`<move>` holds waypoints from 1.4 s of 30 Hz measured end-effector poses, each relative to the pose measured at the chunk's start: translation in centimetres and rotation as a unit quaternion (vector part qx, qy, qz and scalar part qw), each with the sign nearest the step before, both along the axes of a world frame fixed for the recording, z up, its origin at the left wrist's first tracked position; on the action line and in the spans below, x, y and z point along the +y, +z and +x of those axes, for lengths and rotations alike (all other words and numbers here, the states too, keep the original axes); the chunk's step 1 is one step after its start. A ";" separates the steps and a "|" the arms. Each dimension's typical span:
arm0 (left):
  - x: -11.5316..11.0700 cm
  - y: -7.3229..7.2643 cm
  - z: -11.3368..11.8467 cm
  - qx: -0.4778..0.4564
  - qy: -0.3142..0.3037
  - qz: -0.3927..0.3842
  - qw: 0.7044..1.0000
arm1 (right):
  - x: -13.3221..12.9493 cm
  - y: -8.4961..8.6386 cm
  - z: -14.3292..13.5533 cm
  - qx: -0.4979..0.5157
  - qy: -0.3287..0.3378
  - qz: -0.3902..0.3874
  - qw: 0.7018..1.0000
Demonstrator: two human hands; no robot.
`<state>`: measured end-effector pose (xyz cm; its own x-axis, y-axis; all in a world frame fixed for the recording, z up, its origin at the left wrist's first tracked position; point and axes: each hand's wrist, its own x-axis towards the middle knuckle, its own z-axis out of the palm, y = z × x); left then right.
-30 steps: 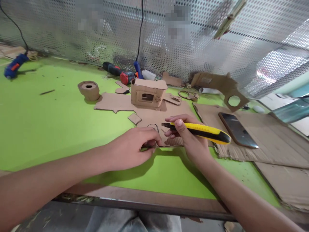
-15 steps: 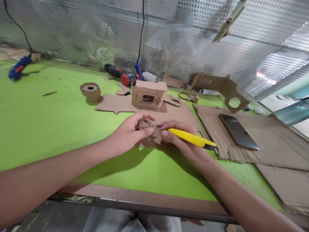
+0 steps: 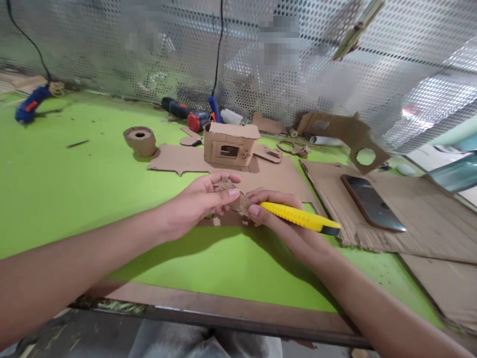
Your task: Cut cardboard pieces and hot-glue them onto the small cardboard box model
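Between thumb and fingers, my left hand [image 3: 203, 201] pinches a small, ragged piece of cardboard [image 3: 238, 201]. My right hand [image 3: 278, 211] is closed on a yellow utility knife [image 3: 298, 216] with a black end, and its fingertips touch the right end of the same piece. The knife's blade is hidden by my fingers. Under both hands lies a flat cardboard sheet [image 3: 276, 176]. A small cardboard box with a window [image 3: 231, 146] stands upright on that sheet, just beyond my hands.
A cardboard pot shape [image 3: 140, 141] stands at left. Behind the box lie a power drill [image 3: 186, 113] and a blue glue gun [image 3: 215, 109]; another glue gun [image 3: 32, 105] is far left. At right, a phone [image 3: 372, 203] rests on stacked cardboard [image 3: 428, 219]. Perforated metal [image 3: 112, 49] closes the back.
My left hand has turned the small cardboard piece, which now slants down to the right. The knife's handle has shifted slightly right and down in view.
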<state>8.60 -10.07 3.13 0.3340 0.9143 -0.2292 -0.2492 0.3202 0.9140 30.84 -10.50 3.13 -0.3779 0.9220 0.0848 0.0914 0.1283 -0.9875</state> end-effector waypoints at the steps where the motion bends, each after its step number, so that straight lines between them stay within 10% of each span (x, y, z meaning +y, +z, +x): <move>1: 0.0 0.0 0.0 -0.007 -0.001 -0.005 1.000 | 0.0 -0.1 0.1 -0.012 -0.008 -0.007 1.000; 7: -0.5 -0.2 0.4 0.015 -0.005 0.004 1.000 | 0.1 -1.1 0.6 -0.036 -0.086 -0.037 0.995; 18: -0.3 -0.5 0.2 0.095 -0.014 0.036 0.995 | -0.4 0.1 -0.4 -0.002 0.002 -0.029 1.000; 29: -0.6 -0.1 0.2 0.245 -0.055 0.250 0.935 | -0.3 -0.7 0.2 -0.024 -0.034 -0.025 0.999; 42: -0.9 0.4 0.4 0.271 -0.057 0.286 0.917 | 0.1 -1.0 0.0 0.118 -0.060 -0.190 0.973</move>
<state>8.96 -11.00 3.54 0.4134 0.9030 0.1168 0.2966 -0.2549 0.9204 30.87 -10.44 2.08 -0.2766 0.9399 -0.2000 -0.1527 -0.2485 -0.9565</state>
